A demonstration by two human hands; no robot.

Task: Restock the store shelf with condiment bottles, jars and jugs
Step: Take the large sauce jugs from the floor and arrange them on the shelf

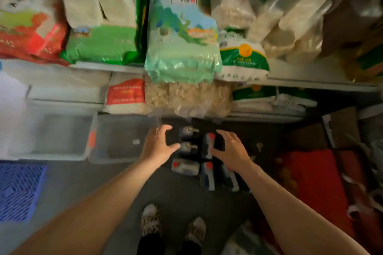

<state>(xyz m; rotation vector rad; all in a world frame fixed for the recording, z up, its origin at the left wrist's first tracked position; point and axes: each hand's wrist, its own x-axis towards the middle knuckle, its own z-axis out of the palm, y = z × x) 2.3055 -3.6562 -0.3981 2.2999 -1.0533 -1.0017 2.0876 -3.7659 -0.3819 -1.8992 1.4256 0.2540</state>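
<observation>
Several dark condiment jugs stand in a cluster on the grey floor below the shelves. One with a red cap [185, 166] is nearest on the left, two with pale caps [188, 147] stand behind it, and red-capped ones [208, 176] fill the right side. My left hand [158, 146] hovers at the cluster's left with fingers spread and curved, holding nothing. My right hand [229, 148] hovers over the cluster's right side, fingers spread likewise, empty. The view is blurred.
Shelves above hold bags of grain and noodles; a pale green bag [182, 47] overhangs the edge. Clear plastic bins [122, 138] sit on the floor at left, next to a blue crate [19, 190]. Red bags [310, 182] lie at right. My feet [172, 225] stand below.
</observation>
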